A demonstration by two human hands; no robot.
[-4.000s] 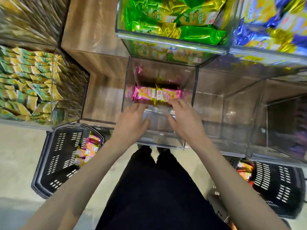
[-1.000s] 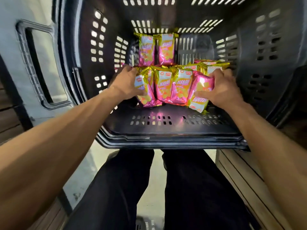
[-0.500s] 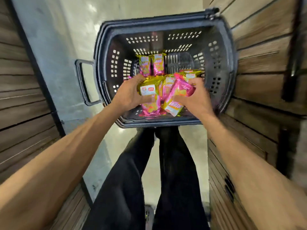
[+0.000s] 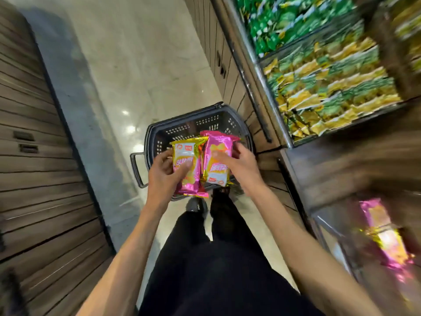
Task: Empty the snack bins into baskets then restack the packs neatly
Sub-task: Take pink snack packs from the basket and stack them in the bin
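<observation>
My left hand (image 4: 163, 176) grips a bunch of pink-and-gold snack packs (image 4: 184, 163), thumb across the front one. My right hand (image 4: 239, 166) grips another bunch of the same pink packs (image 4: 216, 160) beside it. Both bunches are held up in the air above the dark plastic basket (image 4: 196, 125) standing on the floor. The packs and hands hide most of the basket's inside. At the lower right a clear bin (image 4: 337, 242) holds a few blurred pink packs (image 4: 385, 233).
Shelf bins on the right hold green packs (image 4: 284, 21) and yellow-green packs (image 4: 328, 87). Wooden cabinet fronts (image 4: 41, 179) stand at the left. Pale tiled floor (image 4: 141, 65) runs ahead beyond the basket. My dark trousers (image 4: 211, 258) fill the bottom middle.
Both hands have lifted bunches of pink packs out of the basket and raised them. The view has swung up and to the right, bringing the shelf bins into sight.
</observation>
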